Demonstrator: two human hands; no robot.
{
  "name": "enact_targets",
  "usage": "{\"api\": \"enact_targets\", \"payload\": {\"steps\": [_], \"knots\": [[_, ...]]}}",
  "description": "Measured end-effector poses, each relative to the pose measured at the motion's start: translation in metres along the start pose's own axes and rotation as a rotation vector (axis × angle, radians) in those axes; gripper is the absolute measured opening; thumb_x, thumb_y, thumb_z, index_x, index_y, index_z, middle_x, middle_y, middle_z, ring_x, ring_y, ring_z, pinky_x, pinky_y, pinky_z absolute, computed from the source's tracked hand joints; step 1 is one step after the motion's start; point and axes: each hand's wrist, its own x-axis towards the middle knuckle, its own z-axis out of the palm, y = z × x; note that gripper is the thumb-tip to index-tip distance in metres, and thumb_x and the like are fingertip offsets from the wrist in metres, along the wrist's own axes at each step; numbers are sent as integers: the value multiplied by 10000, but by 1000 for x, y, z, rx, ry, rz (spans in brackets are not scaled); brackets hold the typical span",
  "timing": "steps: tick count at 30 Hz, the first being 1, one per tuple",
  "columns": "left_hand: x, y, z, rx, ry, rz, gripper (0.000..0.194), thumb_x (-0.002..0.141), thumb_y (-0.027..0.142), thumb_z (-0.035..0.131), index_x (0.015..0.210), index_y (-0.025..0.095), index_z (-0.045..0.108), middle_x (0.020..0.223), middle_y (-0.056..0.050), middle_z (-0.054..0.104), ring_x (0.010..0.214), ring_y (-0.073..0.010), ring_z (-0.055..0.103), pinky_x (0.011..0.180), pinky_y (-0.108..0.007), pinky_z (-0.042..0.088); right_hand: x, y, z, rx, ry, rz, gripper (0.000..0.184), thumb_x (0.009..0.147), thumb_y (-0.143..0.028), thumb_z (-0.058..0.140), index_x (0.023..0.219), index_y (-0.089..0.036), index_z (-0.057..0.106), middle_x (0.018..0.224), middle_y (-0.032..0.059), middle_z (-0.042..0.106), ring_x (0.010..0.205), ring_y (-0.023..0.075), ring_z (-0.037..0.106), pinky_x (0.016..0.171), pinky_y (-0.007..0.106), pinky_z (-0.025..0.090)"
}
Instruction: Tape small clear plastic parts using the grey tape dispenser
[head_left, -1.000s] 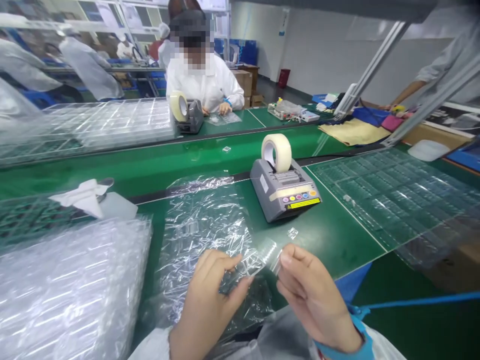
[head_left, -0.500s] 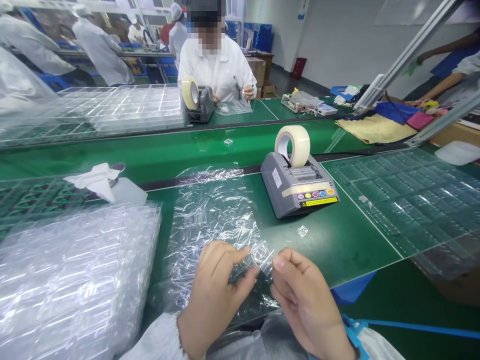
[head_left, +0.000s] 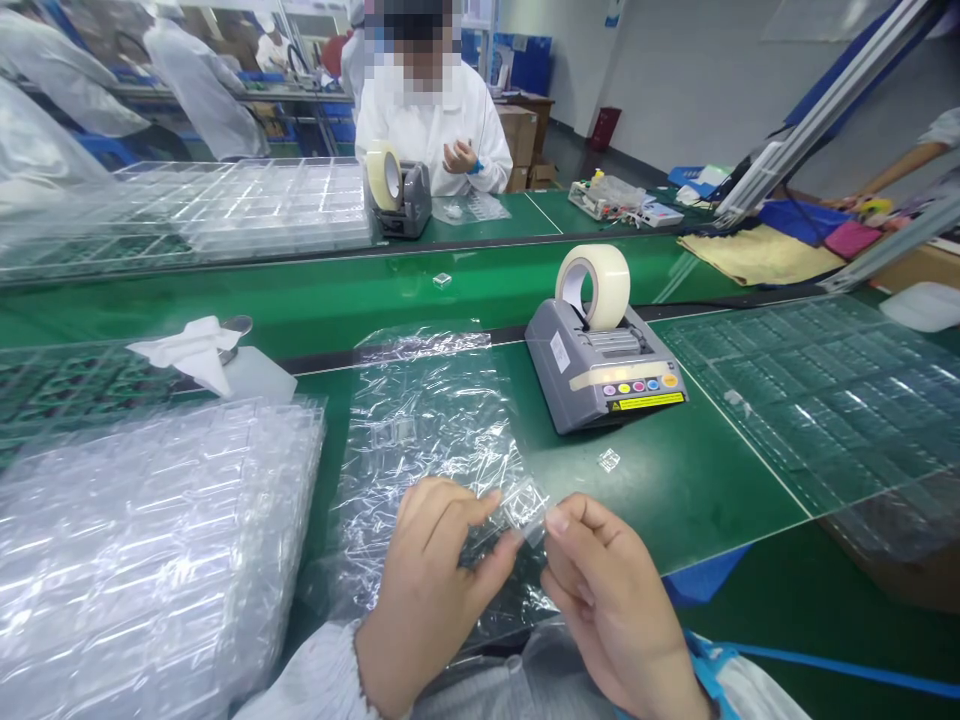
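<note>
A small clear square plastic piece [head_left: 526, 502] is held above the crinkled clear plastic bag [head_left: 427, 420]. My left hand [head_left: 442, 570] grips its left side between thumb and index finger. At its right edge my right hand [head_left: 607, 590] pinches a clear strip, perhaps film or tape, that lies against the piece. The other fingers of my right hand are curled in. Another small clear square [head_left: 609, 460] lies on the green table, just beyond my right hand.
A grey tape dispenser [head_left: 600, 360] with a tape roll [head_left: 611, 285] stands ahead. Stacked clear trays [head_left: 135, 560] fill the left, with a clear tray [head_left: 817, 400] at right. One small clear part [head_left: 442, 281] sits on the green conveyor [head_left: 337, 290]. A co-worker [head_left: 435, 120] sits opposite.
My hands stay nearly in place, with the piece turned slightly. The small part on the conveyor has shifted left. Across from me, the co-worker has raised a hand from the table.
</note>
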Motion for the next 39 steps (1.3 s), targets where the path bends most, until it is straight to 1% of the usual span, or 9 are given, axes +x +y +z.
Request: {"api": "enact_targets", "payload": {"steps": [8,18,22,26,29,32,34,36,39], "knots": [[1,1,-1,0,11,7,180,773,140,614,923,179,522,750,-8,532,747,-155,498,684,-328,427,1,0,0,-11,20,20,377,641,-407,727,529,-196,436,392,-118,221,353,22,143,319,166,158],[1,3,-5,19,15,31,211,741,132,662,910,152,537,743,-12,530,745,-153,497,699,-335,427,1,3,0,0,53,18,386,630,-411,737,528,-192,435,401,-113,240,354,21,159,315,163,159],[2,4,-8,40,13,41,210,749,150,657,922,171,539,731,-8,526,735,-159,499,682,-333,432,1,5,-2,-27,41,7,357,654,-427,718,573,-196,459,410,-115,245,357,26,160,321,167,159],[4,5,-10,4,-11,30,195,764,153,642,927,165,537,744,-14,525,742,-158,494,677,-330,432,2,12,-7,-75,-5,-18,315,702,-455,673,678,-216,470,407,-125,250,361,35,139,335,172,153],[4,4,-13,-38,-47,9,183,769,151,632,924,155,535,742,-14,518,740,-153,481,677,-326,428,1,15,-16,-226,11,-132,255,739,-432,646,809,-238,497,436,-118,279,383,55,202,366,179,206],[4,3,-15,-81,-112,-11,181,762,150,631,917,152,538,727,-9,515,721,-148,474,653,-310,426,3,10,-28,-543,29,-374,246,748,-317,660,967,-270,558,499,-90,351,433,78,318,422,196,288],[4,2,-16,-100,-155,-19,182,754,150,634,909,154,540,717,-5,516,703,-145,473,634,-301,423,6,1,-36,-781,-53,-543,301,738,-246,670,1026,-307,607,531,-69,426,452,90,376,450,213,323],[4,1,-16,-109,-185,-20,181,750,150,637,903,156,540,714,-3,521,699,-145,476,631,-302,422,10,-9,-42,-976,-181,-696,332,740,-207,668,1043,-339,641,554,-49,491,472,104,428,482,232,350],[2,2,-16,-109,-205,2,175,747,140,637,891,153,537,721,-6,534,705,-148,482,644,-311,422,17,-21,-47,-1150,-340,-853,362,768,-198,647,1091,-360,632,569,-35,537,497,119,465,514,245,366]]}}
